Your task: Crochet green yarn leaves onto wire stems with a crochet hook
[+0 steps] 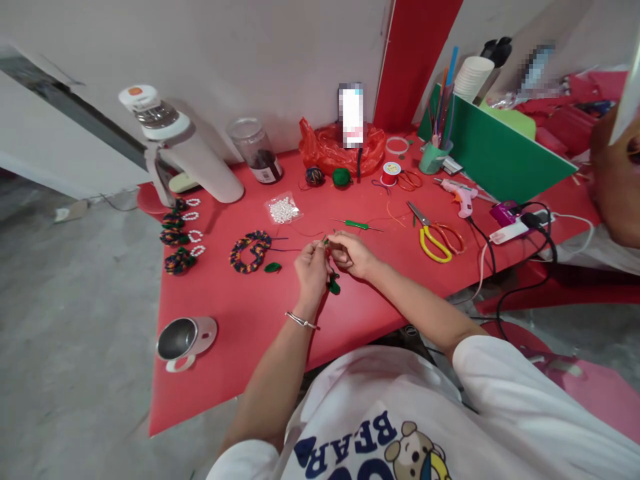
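My left hand (312, 270) and my right hand (352, 255) meet above the front middle of the red table, fingers pinched together. Between them is a small dark green yarn piece (334, 285), hanging below my left fingers; a bit of green also shows at the fingertips. Its exact shape is mostly hidden. A green oval yarn leaf (273, 267) lies left of my left hand, beside a curled multicoloured crocheted strip (244, 253) with loose yarn ends. Just beyond my hands lies a crochet hook with a green handle (357, 225).
Yellow-and-red scissors (435, 241) and a pink glue gun (461, 197) with cables lie right. A bag of white beads (283, 209), yarn balls (341, 177) and a phone (352, 117) are farther back. A mug (187, 341) and a tall bottle (200, 157) stand left.
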`<state>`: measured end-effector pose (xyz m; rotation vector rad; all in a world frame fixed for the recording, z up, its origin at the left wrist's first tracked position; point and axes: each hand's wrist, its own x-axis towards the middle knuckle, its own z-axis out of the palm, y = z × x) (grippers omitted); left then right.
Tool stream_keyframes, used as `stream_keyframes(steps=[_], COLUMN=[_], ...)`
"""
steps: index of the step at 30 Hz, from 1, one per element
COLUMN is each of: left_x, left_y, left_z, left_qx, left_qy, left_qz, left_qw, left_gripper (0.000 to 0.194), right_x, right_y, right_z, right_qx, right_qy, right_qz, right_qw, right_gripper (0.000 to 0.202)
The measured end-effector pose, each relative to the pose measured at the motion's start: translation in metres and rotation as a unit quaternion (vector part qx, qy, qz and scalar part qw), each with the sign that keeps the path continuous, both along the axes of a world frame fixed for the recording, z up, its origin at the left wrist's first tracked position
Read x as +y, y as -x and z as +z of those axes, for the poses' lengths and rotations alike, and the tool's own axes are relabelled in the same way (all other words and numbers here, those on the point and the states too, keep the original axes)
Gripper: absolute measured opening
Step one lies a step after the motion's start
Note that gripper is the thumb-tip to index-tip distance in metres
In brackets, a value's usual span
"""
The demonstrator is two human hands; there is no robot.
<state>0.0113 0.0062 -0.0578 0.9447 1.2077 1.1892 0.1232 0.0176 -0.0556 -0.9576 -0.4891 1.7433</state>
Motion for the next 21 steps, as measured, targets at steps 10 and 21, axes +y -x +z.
stream_keyframes(steps=[10, 21], left_x=[-0.004, 0.003], left_y=[0.000, 0.013], left_z=[-0.006, -0.002], left_qx=[0.093, 0.216], left_qy=[-0.039, -0.203], left_qz=[-0.024, 0.044], left_qw=[0.995, 0.954], left_gripper=[0.038, 0.007], right_x=[0.000, 0.005], right_y=[0.003, -0.004], right_z=[-0.005, 0.003], right_qx=[0.003, -0.024], right_qy=[-0.048, -0.046], right_qz=[-0.062, -0.102], right_qw=[0.997, 0.993], right_gripper=[0.059, 0.072])
